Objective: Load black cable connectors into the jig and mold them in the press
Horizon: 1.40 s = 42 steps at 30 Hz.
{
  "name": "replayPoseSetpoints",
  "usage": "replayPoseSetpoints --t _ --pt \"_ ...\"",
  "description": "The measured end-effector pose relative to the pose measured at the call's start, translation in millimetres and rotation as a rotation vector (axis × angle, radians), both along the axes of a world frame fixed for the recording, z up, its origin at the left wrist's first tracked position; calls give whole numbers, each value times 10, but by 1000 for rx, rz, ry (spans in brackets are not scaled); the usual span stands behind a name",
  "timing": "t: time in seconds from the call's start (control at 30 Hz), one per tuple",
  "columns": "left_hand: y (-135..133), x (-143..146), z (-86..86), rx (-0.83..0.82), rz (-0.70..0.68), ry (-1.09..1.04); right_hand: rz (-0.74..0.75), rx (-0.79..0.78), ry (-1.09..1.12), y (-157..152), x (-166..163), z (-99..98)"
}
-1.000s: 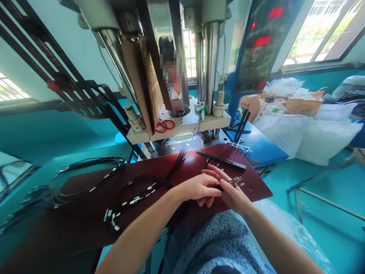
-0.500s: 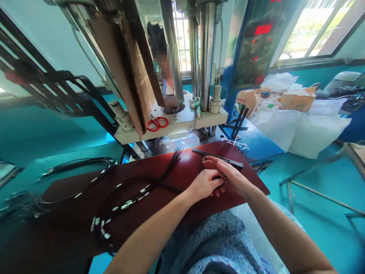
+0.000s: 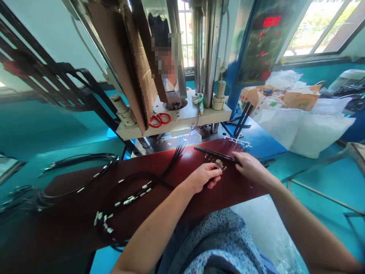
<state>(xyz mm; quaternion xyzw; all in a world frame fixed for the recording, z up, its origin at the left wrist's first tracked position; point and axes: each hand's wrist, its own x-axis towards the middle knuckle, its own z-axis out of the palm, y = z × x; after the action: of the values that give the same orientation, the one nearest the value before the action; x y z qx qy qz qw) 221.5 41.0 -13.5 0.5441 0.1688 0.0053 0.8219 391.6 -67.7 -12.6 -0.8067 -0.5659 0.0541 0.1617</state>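
My left hand (image 3: 207, 176) is closed over the dark red tabletop (image 3: 176, 179). It grips a bunch of small metal-tipped ends (image 3: 219, 164) that stick out past the fingertips. Black cables (image 3: 159, 178) run across the top toward this hand; the join is hidden under it. Further right, my right hand (image 3: 249, 165) has its fingers closed on the near right end of a long, narrow dark bar (image 3: 212, 152). The bar lies slantwise, just beyond the metal ends. Several small, thin pieces by the bar are too small to name.
Behind the tabletop stands a press with a pale plate (image 3: 182, 120), carrying red-handled scissors (image 3: 160, 120). A white branched piece (image 3: 238, 142) and upright black strips (image 3: 242, 118) are at the right. Cable coils with white tags (image 3: 132, 198) lie left. A person (image 3: 171, 82) is behind the press.
My right hand has moved right, away from my left hand, and now grips the dark bar's end. The metal ends in my left hand have come into plain view.
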Motion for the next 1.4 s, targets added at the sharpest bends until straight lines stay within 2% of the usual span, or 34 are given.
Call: replayPoseSetpoints --t 0.03,0.1,0.17,0.23,0.3,0.4,0.47,0.5,0.57,0.67,0.9,1.4 --pt "7 -12 -6 -29 -2 -2 5 -93 -145 -24 7 -14" --pt "8 -32 -16 -58 4 -4 22 -220 -291 -43 -31 -41" --pt "-5 -49 -22 -59 34 10 17 -291 -281 -37 -77 -60" --pt "-24 -64 -20 -52 76 23 20 -320 -163 -34 -84 -74" --pt "-49 -76 -16 -42 115 27 -24 -284 64 -59 -69 -95" --pt "-101 -74 -22 16 157 28 -125 -105 688 -141 -130 -156" --pt "-145 -57 -42 131 169 28 -156 84 1105 -186 -258 -206" --pt "-166 -45 -57 212 175 23 -160 185 1242 -197 -337 -230" --pt "-201 -17 -93 393 194 8 -185 339 1369 -191 -486 -274" --pt "-223 22 -148 581 210 -37 -224 441 1360 -147 -614 -329" --pt "-218 58 -168 718 175 65 -195 449 1217 -120 -632 -372" --pt "-206 94 -184 716 160 67 -201 422 1193 -140 -626 -344"
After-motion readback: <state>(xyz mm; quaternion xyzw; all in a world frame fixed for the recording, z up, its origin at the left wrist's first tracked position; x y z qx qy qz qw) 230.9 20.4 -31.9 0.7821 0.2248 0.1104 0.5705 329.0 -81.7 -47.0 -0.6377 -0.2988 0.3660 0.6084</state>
